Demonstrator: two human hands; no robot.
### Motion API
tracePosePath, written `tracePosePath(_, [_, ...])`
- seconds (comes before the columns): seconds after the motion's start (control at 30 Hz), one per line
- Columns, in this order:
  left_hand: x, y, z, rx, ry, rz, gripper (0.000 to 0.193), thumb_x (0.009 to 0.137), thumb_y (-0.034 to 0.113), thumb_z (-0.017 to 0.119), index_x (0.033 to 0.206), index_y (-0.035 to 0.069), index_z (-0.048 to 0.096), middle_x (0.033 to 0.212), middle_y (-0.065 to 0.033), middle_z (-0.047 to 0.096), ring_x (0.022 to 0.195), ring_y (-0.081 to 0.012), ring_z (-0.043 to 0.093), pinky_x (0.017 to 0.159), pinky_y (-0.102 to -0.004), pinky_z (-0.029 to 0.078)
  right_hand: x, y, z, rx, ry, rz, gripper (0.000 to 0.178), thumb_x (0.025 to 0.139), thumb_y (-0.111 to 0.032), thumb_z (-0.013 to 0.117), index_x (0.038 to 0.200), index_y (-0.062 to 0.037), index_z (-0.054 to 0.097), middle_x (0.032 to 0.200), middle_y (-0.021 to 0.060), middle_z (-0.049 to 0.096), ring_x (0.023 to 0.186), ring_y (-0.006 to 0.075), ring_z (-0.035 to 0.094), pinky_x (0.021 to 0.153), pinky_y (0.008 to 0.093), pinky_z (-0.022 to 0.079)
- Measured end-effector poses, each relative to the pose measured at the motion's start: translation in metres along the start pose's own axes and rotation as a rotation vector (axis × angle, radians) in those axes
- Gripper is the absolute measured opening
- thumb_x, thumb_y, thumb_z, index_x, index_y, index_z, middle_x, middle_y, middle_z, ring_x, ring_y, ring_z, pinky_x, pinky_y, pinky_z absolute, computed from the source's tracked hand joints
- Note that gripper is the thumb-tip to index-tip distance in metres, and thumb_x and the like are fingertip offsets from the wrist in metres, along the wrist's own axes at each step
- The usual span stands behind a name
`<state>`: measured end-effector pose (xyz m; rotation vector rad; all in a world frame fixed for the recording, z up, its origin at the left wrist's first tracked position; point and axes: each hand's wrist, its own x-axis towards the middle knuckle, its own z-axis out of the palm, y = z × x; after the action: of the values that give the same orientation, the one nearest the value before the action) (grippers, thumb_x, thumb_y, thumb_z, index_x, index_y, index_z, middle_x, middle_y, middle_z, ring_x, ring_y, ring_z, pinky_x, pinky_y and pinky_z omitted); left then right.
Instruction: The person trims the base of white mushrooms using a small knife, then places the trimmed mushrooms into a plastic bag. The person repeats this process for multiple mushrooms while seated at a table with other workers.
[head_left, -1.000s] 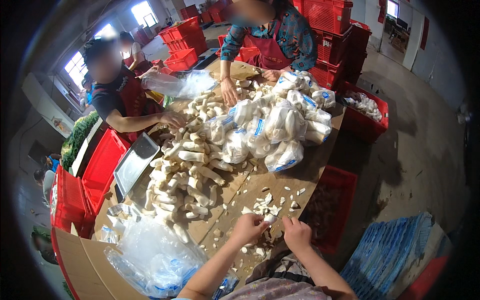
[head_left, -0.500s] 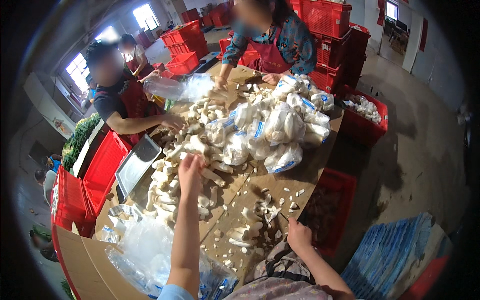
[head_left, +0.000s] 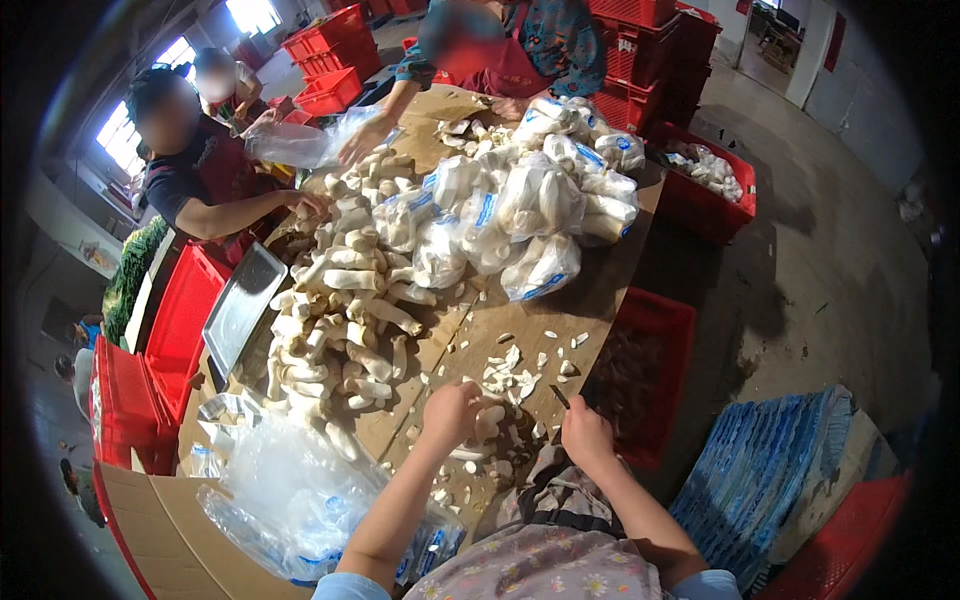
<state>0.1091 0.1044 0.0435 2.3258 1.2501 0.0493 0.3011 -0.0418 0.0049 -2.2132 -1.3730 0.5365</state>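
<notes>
My left hand (head_left: 452,412) is closed at the front of the cardboard-covered table, its fingers on a pale king oyster mushroom (head_left: 487,421) that they partly hide. My right hand (head_left: 587,435) grips a small knife (head_left: 560,397), blade pointing up and away, just right of the trimmings. White mushroom scraps (head_left: 509,374) lie scattered beyond and between my hands. Further off to the left spreads a large heap of whole king oyster mushrooms (head_left: 345,300). Filled clear bags of mushrooms (head_left: 530,205) are piled at the far right of the table.
Loose plastic bags (head_left: 290,490) lie at the near left, by a metal tray (head_left: 243,305). A red crate (head_left: 645,385) stands below the right edge; another crate (head_left: 705,195) holds bagged mushrooms. Two co-workers reach over the far side, one hand (head_left: 307,203) at the heap.
My left hand has come back from the heap to the near scraps, beside my right hand. The knife stays in my right hand. The view has shifted, and a co-worker's arm has moved left.
</notes>
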Motion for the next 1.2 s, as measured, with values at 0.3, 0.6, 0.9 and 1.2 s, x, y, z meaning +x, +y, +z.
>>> tracePosePath(0.3, [0.025,-0.03,0.019,0.064,0.158,0.312,0.021,0.067,0.013,0.068,0.088,0.011,0.065,0.091,-0.0106,0.062,0.092,-0.0316,0.057,0.078,-0.0395,0.047,0.001,-0.005,0.006,0.025,-0.103,0.033,0.015,0.087,-0.016,0.049,0.092,-0.0021,0.049,0.067,0.0212,0.061,0.063,0.042,0.061,0.057,0.0533,0.048])
tracePosePath(0.6, [0.016,0.085,-0.01,-0.298,0.407,0.303,0.035,0.065,0.006,0.077,0.096,0.005,0.061,0.092,-0.0118,0.062,0.089,-0.0332,0.057,0.078,-0.0395,0.046,-0.003,0.01,0.029,-0.102,-0.276,0.026,0.014,0.085,-0.012,0.049,0.094,-0.0012,0.049,0.075,0.0213,0.064,0.071,0.0403,0.064,0.064,0.0511,0.05])
tracePosePath(0.9, [0.024,0.146,-0.009,-0.549,0.435,0.407,0.057,0.065,-0.008,0.072,0.118,0.006,0.053,0.124,-0.0169,0.049,0.114,-0.033,0.05,0.089,-0.037,0.049,-0.007,0.016,0.032,-0.188,-0.306,-0.072,0.015,0.084,-0.011,0.049,0.094,-0.001,0.054,0.078,0.0212,0.065,0.077,0.0375,0.065,0.066,0.047,0.052])
tracePosePath(1.2, [-0.002,0.043,-0.001,-0.056,-0.035,0.034,0.019,0.073,0.007,0.068,0.092,0.007,0.069,0.095,-0.0152,0.064,0.088,-0.0342,0.061,0.077,-0.0411,0.048,-0.004,0.002,0.022,-0.125,-0.308,0.031,0.014,0.085,-0.009,0.046,0.096,-0.0022,0.048,0.072,0.0222,0.063,0.07,0.0422,0.063,0.059,0.052,0.049])
